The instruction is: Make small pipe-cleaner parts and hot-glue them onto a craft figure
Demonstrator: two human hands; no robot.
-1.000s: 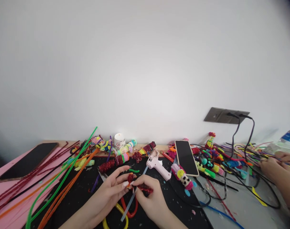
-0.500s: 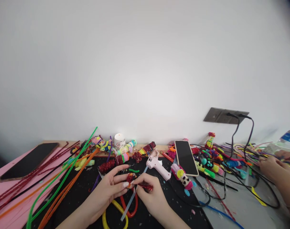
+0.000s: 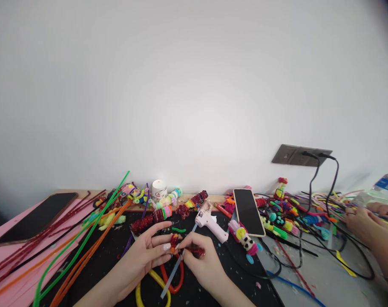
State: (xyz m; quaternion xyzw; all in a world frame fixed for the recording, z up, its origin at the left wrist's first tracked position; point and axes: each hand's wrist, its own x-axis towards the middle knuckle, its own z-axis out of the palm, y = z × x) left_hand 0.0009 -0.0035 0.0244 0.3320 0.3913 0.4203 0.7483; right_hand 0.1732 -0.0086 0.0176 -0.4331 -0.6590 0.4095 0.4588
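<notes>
My left hand [image 3: 145, 256] and my right hand [image 3: 200, 264] meet over a black mat [image 3: 117, 251] at the bottom centre. Both pinch a small red glittery pipe-cleaner piece [image 3: 181, 245], the left at its rolled end, the right on the strand trailing right. A clear glue stick [image 3: 170, 279] lies slanted under the hands, over red and yellow pipe-cleaner loops [image 3: 163, 277]. A pink glue gun [image 3: 209, 221] rests just beyond my right hand.
Long green, orange and dark red pipe cleaners [image 3: 81, 238] fan out left over pink paper, by a dark phone [image 3: 37, 217]. A second phone [image 3: 248, 211], small finished figures [image 3: 245, 236], cables and a wall socket [image 3: 300, 155] fill the right. Another person's hands [image 3: 369, 226] work at the far right.
The hands have shifted slightly left and nearer each other on the red piece. The other person's hands have moved a little.
</notes>
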